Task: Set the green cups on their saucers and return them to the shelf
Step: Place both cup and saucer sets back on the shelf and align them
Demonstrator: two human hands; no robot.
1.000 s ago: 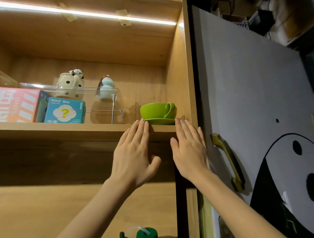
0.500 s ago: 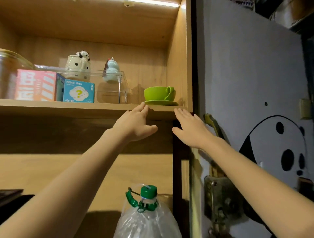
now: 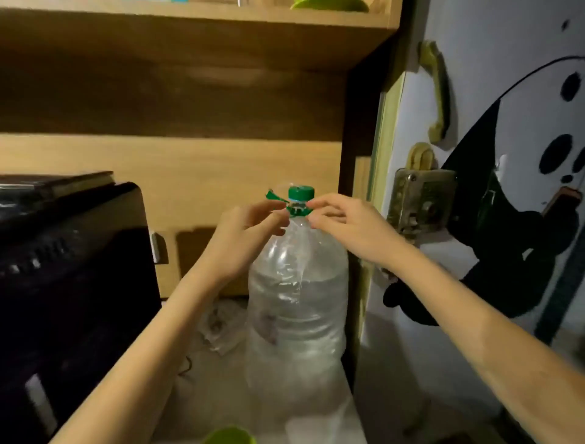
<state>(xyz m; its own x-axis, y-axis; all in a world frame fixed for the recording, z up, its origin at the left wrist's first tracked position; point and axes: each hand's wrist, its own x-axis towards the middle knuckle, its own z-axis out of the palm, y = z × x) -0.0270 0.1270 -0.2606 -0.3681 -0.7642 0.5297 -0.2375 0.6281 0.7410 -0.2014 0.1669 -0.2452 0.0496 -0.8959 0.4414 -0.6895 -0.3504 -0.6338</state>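
Green saucer (image 3: pixel 329 4): only its lower edge shows at the top border of the view, resting on the upper shelf (image 3: pixel 196 16) near the shelf's right end. The cup above it is cut off by the frame.

Second green item (image 3: pixel 229 436): a rounded, bright green rim at the bottom border, in front of the water bottle; too little shows to say whether it is a cup or a saucer.

Left hand (image 3: pixel 250 233): raised beside the bottle neck, fingers curled inward with thumb and fingertips drawn close together just left of the green neck ring. Motion blur hides whether they touch the ring or the plastic; nothing is clearly held.

Right hand (image 3: pixel 345 222): on the opposite side of the neck, fingers loosely bent, fingertips (image 3: pixel 311 206) at or just beside the green ring. Contact cannot be confirmed; grasp undetermined.

Water bottle (image 3: pixel 296 298): large, clear, upright, partly filled, wrapped in thin transparent plastic, standing on the lower surface between the two forearms. Green cap (image 3: pixel 300 192) on top, green carry handle (image 3: pixel 275 196) projecting left.

Black appliance (image 3: pixel 69 285): left of the bottle, dark and glossy.

Door (image 3: pixel 506 158): right of the shelving, white with a black-and-white panda drawing, a yellowish pull handle (image 3: pixel 438 92) and a metal lock (image 3: pixel 421 199) below it.
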